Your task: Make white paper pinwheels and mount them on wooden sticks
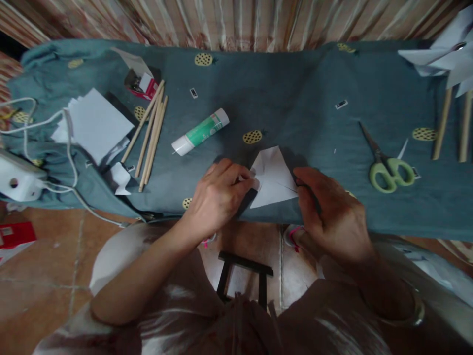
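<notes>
Close to the table's front edge, a folded piece of white paper point(272, 172) is held between both hands. My left hand point(221, 191) pinches its left side with thumb and fingertips. On the opposite side, my right hand point(328, 209) is closed with its fingertips at the paper's right corner. Creases and overlapping flaps show on the paper. A glue stick point(201, 132) with a green label lies just beyond my left hand. To the right of my right hand rest scissors point(386, 170) with light green handles, blades pointing away.
A stack of white paper squares point(98, 123), several wooden sticks point(151, 135) and a small red box point(142, 84) lie at the left. A white power strip point(18, 177) trails cables there. Paper pinwheels point(443, 56) on sticks lie far right. A dark stool point(246, 266) stands below.
</notes>
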{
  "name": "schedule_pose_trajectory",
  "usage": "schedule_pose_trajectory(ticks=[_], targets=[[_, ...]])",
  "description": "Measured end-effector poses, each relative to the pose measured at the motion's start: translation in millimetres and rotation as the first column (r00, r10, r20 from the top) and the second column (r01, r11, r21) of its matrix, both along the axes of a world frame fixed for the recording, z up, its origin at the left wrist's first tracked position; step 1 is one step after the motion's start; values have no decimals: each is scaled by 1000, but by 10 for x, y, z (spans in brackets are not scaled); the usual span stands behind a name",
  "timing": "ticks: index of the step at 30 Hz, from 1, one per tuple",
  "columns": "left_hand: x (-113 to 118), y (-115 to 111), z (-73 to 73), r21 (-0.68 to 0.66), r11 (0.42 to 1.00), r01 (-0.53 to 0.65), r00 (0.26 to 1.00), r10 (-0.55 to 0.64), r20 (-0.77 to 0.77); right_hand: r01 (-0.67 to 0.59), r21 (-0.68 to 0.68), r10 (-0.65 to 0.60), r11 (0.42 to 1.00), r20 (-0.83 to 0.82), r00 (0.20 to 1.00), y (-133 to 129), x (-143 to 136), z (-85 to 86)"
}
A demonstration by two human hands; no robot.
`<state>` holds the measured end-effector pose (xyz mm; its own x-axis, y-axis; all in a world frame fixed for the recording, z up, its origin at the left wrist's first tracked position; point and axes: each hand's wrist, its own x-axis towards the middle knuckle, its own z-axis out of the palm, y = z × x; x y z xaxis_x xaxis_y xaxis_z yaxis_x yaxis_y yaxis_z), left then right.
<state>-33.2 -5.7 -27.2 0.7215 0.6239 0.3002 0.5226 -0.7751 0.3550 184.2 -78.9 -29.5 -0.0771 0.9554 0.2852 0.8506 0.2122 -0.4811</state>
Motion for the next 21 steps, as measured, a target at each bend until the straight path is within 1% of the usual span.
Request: schedule_pose_trajectory(ticks=[2, 4, 8, 11, 17, 21], targets=[[11, -9, 5, -9, 1000, 7, 1000, -7, 29, -13, 6, 13, 1000, -7, 1000, -17, -15, 21], [52, -62, 2, -22, 999, 47, 998, -46, 41, -17, 12, 17, 1000, -12, 1000, -23, -27, 33], [150, -172, -23, -2, 992, 126, 992, -126, -22, -29, 8, 29, 1000, -14, 999, -20, -48, 45], [189, -192, -47, 24, 992, 124, 991, -122, -60, -47, 4, 47, 999, -18, 999, -31, -45, 41], [193, -195, -52, 89, 988, 127, 991, -123, -45, -98, -40, 98, 994, -12, 995, -70, 31, 15], [181, -205, -25, 100, 987, 125, 992, -124, -20, -106, -87, 99, 990, -88, 991, -59, 83, 23]])
